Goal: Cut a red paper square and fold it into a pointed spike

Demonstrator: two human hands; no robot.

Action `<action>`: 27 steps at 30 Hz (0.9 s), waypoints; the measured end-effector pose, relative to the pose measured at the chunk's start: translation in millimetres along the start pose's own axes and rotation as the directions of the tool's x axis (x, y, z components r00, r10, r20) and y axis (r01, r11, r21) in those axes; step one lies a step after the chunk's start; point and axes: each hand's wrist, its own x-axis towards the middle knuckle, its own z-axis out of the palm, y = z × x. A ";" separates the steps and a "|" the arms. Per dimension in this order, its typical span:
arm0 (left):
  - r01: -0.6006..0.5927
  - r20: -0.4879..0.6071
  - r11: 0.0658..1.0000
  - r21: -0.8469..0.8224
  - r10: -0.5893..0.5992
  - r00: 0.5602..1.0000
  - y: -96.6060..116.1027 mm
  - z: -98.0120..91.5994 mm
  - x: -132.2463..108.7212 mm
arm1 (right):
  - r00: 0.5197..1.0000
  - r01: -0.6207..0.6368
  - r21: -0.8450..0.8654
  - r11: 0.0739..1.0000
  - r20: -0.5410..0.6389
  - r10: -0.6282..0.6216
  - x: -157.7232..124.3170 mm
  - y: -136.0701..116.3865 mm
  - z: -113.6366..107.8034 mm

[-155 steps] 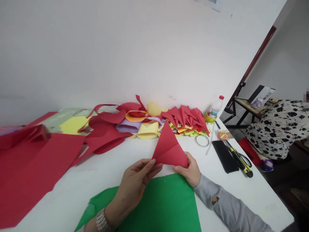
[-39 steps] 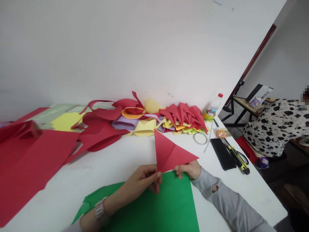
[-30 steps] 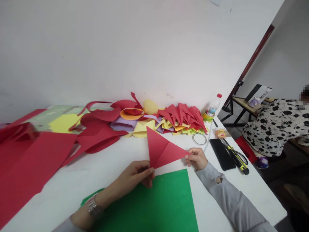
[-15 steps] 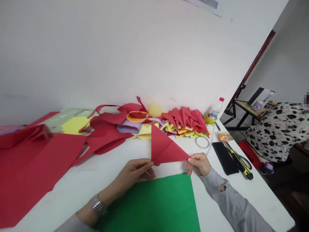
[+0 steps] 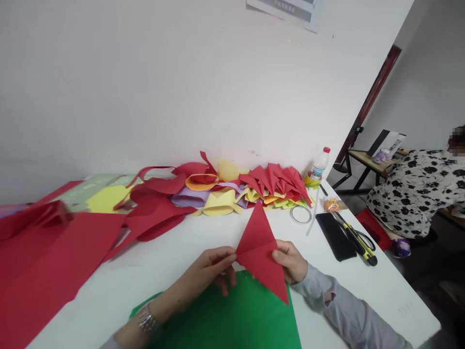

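A red sheet of paper folded into a triangle [image 5: 258, 252] is held up between my two hands, a crease running across its middle. My left hand [image 5: 214, 266], with a metal watch on its wrist, pinches the triangle's left corner between thumb and fingers. My right hand [image 5: 290, 261] grips the long right side, its thumb lying on the front and the other fingers mostly behind the paper. Under the hands lies a green sheet [image 5: 232, 315] on the white table [image 5: 112, 286].
Red paper sheets [image 5: 43, 286] cover the left. Along the wall lie rolled paper pieces [image 5: 156, 203] and folded red paper [image 5: 274, 179]. At right are a bottle [image 5: 319, 165], tape roll [image 5: 301, 214], black phone [image 5: 334, 236], yellow-black cutter [image 5: 358, 240]. A person [image 5: 407, 189] sits beyond.
The triangle has turned clockwise, one point now up and another low at right. My right hand has shifted from its right corner to the long side. The view has moved slightly.
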 end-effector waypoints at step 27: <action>-0.158 -0.203 0.974 -0.160 0.124 0.971 17.6 22.8 30.9 | 0.929 0.339 -0.540 0.770 0.065 -0.364 34.3 -18.1 4.6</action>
